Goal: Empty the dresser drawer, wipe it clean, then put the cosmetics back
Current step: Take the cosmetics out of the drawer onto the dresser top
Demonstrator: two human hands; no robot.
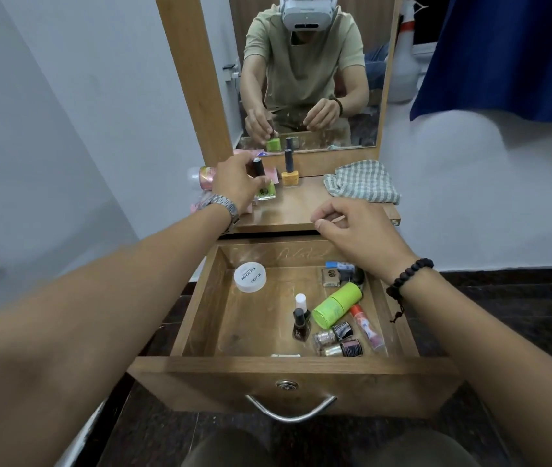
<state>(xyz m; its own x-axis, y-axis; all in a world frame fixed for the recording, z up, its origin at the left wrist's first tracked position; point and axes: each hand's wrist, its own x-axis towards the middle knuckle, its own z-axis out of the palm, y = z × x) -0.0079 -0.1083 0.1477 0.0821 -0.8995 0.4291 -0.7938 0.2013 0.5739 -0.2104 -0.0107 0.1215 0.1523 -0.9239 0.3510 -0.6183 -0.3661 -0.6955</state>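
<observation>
Left hand (234,183) grips green polish (266,190) on dresser top (301,207) beside yellow polish (290,176). Right hand (358,230) empty, fingers loosely curled, above open drawer (294,372) holding cosmetics.

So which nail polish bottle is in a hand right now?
The green bottle on the dresser top, in the left hand; the yellow one beside it stands free.

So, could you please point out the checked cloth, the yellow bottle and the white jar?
Checked cloth (362,182), head view, its middle.
Yellow bottle (290,177), head view, its body.
White jar (250,277), head view, its lid.
</observation>
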